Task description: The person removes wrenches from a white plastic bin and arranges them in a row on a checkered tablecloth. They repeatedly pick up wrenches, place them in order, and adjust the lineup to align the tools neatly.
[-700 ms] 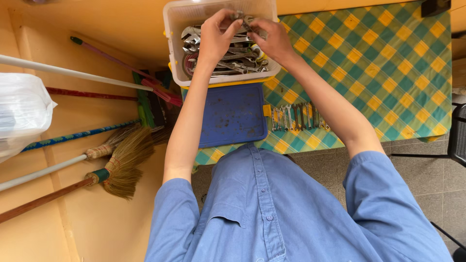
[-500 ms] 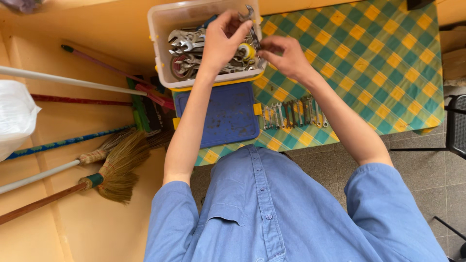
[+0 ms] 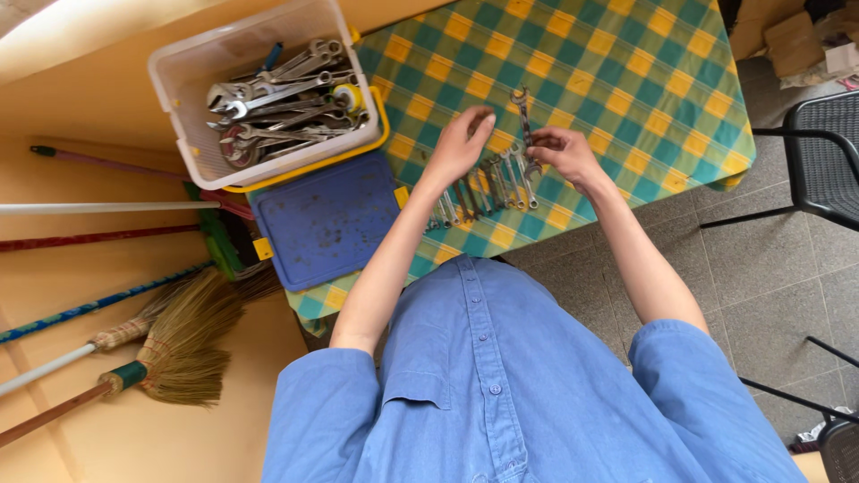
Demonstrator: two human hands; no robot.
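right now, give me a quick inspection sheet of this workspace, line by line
surface: table under a green and yellow checked cloth.
job's things: row of wrenches laid side by side on the cloth; one wrench lies at the right end of the row.
clutter: clear plastic tub full of wrenches; blue lid beside it.
grippers: left hand rests over the row; right hand pinches the lower end of the one wrench.
cables: nothing seen.
surroundings: brooms and long handles against the yellow wall; black chair on the tiled floor.
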